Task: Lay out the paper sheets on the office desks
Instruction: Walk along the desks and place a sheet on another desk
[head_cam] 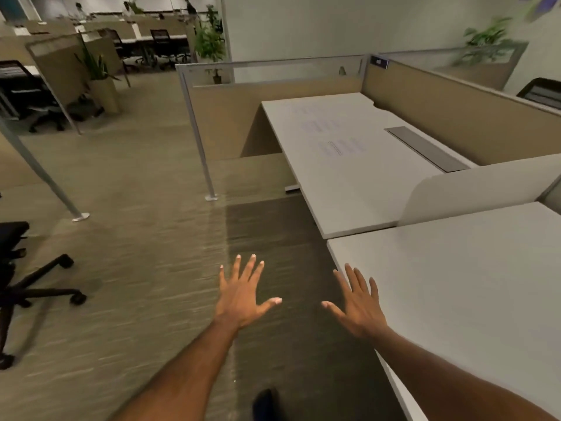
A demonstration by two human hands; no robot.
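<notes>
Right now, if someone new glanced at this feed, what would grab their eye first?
Two bare, empty hands are spread wide at bottom centre: the left hand over the carpet, the right hand at the corner of the near desk. Beyond them, on the far desk by the tan partition, faint printed paper sheets lie in a row. A black office chair stands at the left edge.

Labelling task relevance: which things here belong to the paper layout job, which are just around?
Job: paper sheets, far desk, near desk, left hand, right hand, both open and empty.
Just around: office chair, potted plant, partition panels.
</notes>
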